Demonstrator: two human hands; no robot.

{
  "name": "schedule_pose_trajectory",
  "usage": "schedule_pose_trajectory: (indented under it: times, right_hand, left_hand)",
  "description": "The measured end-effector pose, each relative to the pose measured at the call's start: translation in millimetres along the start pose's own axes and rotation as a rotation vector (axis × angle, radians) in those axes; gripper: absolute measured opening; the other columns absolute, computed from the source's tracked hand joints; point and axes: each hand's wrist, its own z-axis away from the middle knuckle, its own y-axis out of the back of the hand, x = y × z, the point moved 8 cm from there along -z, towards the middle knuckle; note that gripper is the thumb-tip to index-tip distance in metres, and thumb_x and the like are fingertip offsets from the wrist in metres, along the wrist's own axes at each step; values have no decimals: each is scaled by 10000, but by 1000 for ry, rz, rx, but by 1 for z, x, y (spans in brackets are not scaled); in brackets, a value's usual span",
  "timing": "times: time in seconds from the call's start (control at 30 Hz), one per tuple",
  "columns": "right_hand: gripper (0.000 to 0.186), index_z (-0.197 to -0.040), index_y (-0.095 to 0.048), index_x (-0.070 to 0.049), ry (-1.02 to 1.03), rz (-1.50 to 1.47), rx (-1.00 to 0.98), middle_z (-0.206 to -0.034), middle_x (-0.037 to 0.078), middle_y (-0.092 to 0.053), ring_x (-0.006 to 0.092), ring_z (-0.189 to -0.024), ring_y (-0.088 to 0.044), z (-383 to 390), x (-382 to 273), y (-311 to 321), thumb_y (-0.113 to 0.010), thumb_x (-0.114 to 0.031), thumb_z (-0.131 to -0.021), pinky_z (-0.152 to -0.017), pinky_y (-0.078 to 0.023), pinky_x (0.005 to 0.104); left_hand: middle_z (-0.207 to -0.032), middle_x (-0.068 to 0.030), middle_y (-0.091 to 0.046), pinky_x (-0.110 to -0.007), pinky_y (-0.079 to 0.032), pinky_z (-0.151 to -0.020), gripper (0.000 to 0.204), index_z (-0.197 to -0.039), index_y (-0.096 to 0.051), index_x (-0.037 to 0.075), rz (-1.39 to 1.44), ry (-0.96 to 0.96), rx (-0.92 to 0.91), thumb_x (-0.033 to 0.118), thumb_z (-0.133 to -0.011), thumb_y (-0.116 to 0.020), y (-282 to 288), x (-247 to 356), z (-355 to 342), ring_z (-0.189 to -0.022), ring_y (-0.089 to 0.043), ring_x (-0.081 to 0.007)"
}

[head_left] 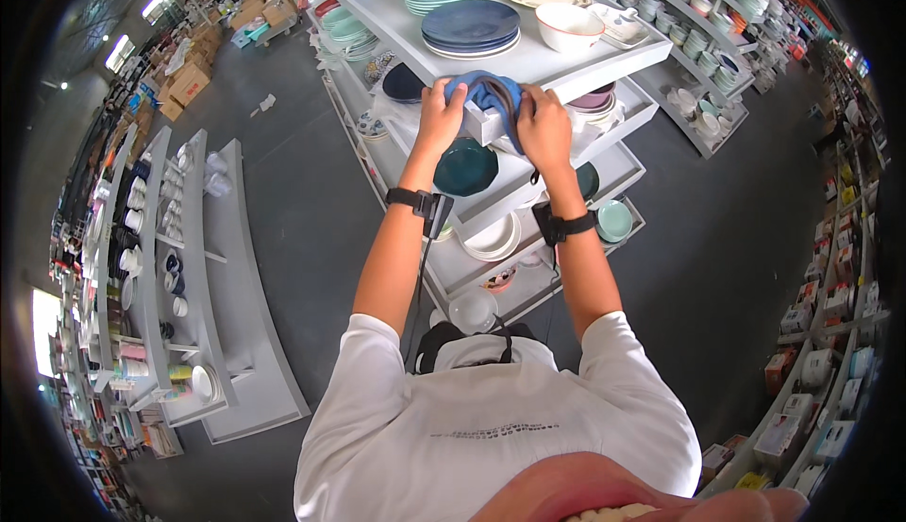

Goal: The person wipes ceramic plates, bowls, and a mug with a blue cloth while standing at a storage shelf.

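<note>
Both my hands are closed on the blue cloth (493,91), L hand (440,118) at its left end, R hand (545,131) at its right, a bit apart. Cloth's bunched over the top shelf's (604,71) near corner, just this side of the blue plates (470,22). IMO: grip both ends, press evenly w/ cloth flat on the edge, & keep slack off plates + the bowl (569,29) nr the right-hand edge.
</note>
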Motion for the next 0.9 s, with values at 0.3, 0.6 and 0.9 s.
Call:
schedule_pose_trajectory:
  times: [0.3,0.6,0.9]
  right_hand:
    - [299,-1183,-711,-67,57,-218,-204,-825,167,-600,378,-722,-636,56,-48,12,-642,-155,-906,-679,-516,451]
    - [271,-1117,-707,-81,126,161,-41,-909,144,-576,349,-766,-643,0,-11,7,-566,-87,-885,-660,-548,455]
    - [317,-1167,-676,-87,0,-65,-89,-965,181,-590,421,-800,-642,33,-29,-9,-522,-67,-890,-725,-531,498]
  left_hand:
    - [-1317,-64,-557,-347,-457,-989,403,-1401,-476,97,679,343,-349,309,-1060,-505,9,-24,57,-1167,-554,-182]
    - [-971,-17,-503,-236,-364,-819,354,-1114,-562,34,970,-26,-159,31,-763,-516,4,16,10,-875,-471,-115]
    - [-931,-6,-520,-279,-397,-871,592,-1503,-309,154,1147,443,126,247,-985,-580,-26,-24,80,-920,-487,-141]
